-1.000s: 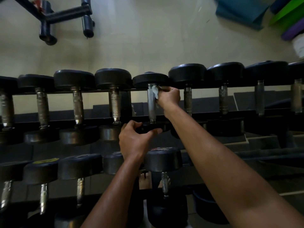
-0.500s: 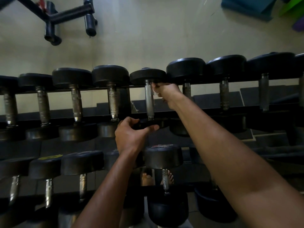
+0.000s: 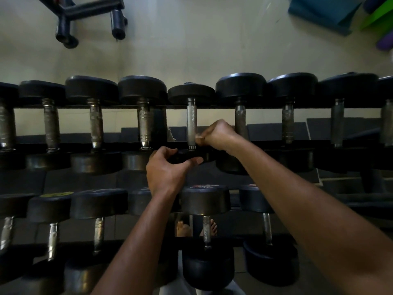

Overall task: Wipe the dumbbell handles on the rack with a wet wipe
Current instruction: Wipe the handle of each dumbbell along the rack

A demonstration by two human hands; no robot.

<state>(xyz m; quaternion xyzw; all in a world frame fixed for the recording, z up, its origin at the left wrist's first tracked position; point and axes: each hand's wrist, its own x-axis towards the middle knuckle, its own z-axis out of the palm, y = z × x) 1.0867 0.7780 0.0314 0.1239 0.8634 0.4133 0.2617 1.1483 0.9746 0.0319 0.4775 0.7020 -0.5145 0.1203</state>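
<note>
My right hand (image 3: 214,135) is clenched against the lower end of the knurled handle (image 3: 191,124) of the middle dumbbell on the upper row of the rack (image 3: 276,144); the fingers are curled tight, though I cannot tell whether the wet wipe sits inside them, as it is hidden. At about 7 o'clock from it, my left hand (image 3: 168,169) grasps the near black head (image 3: 191,155) of that same dumbbell, thumb along its front edge. More dumbbells line up at 3 and 9 o'clock, with a lower row (image 3: 100,203) at 6. Coloured mats (image 3: 323,11) lie on the floor at 1 o'clock
</note>
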